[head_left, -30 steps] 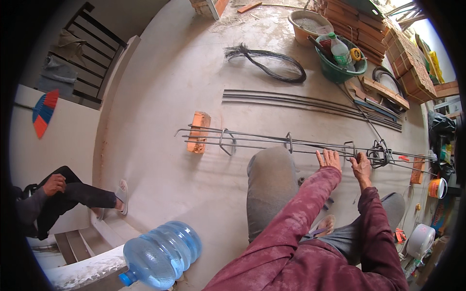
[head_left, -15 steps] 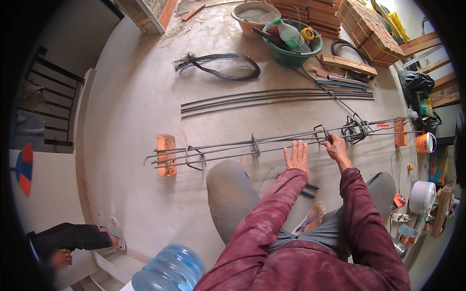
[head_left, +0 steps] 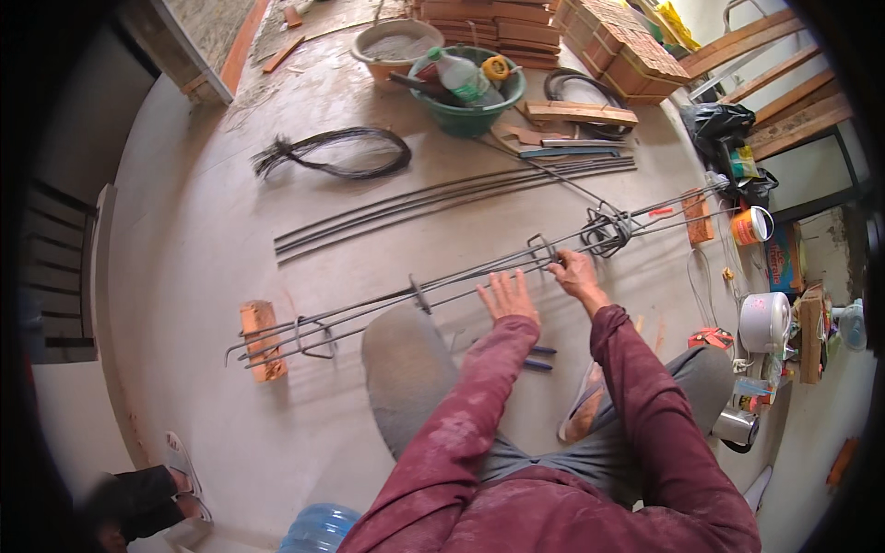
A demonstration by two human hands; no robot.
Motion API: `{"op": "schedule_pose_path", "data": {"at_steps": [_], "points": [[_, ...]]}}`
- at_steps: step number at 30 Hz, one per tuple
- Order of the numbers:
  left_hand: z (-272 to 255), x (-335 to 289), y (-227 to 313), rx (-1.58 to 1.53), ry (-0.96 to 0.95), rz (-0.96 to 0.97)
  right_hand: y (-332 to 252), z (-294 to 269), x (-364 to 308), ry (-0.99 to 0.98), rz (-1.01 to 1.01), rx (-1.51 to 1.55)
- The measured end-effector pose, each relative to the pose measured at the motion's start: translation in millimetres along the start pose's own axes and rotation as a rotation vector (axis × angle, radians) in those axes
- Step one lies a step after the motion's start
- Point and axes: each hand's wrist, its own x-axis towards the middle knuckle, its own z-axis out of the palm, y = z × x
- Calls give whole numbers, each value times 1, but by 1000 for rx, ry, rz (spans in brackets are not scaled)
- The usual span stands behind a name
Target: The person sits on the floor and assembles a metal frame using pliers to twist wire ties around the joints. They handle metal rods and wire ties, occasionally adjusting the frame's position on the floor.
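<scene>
Long steel bars [head_left: 369, 307] run across in front of me, propped on a brick [head_left: 264, 341] at the left and another brick [head_left: 698, 216] at the right. Bent wire stirrups sit around them at intervals: one stirrup [head_left: 316, 337] near the left brick, another stirrup [head_left: 419, 295] in the middle. My right hand [head_left: 577, 275] has its thumb and fingers closed at a third stirrup [head_left: 542, 245]. Flat against the near bars, my left hand [head_left: 510, 300] spreads its fingers and holds nothing. Just right of my hands, several stirrups [head_left: 606, 231] hang bunched on the bars.
Beyond lie loose bars [head_left: 442, 198], a coil of thin wire [head_left: 359, 147] and a green tub [head_left: 475, 116] with bottle and tools. Blue-handled pliers [head_left: 539, 359] rest by my foot. A water jug [head_left: 318, 528] stands below; another person's legs [head_left: 138, 502] show at lower left.
My view has turned, so the bars slant more and the scene sits farther left. The left hand's fingers are spread wider. My right hand stays at the same stirrup.
</scene>
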Motion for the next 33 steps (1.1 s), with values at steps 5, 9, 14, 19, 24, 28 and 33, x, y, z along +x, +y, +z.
{"op": "schedule_pose_path", "data": {"at_steps": [5, 9, 14, 19, 24, 28, 33], "points": [[23, -17, 5, -23, 146, 96, 15, -8, 4, -137, 99, 199], [34, -31, 21, -133, 192, 87, 8, -17, 7, -138, 57, 150], [32, 6, 46, -115, 430, 51, 37, -3, 12, -203, 91, 273], [47, 53, 53, -84, 415, -44, 53, -10, 25, -332, 28, 312], [29, 54, 60, -119, 275, -71, 55, -3, 22, -265, -109, 382], [13, 64, 66, -215, 177, -119, 54, -14, 28, -391, 70, 501], [25, 57, 63, -80, 277, -81, 55, -14, 24, -373, 128, 586]]}}
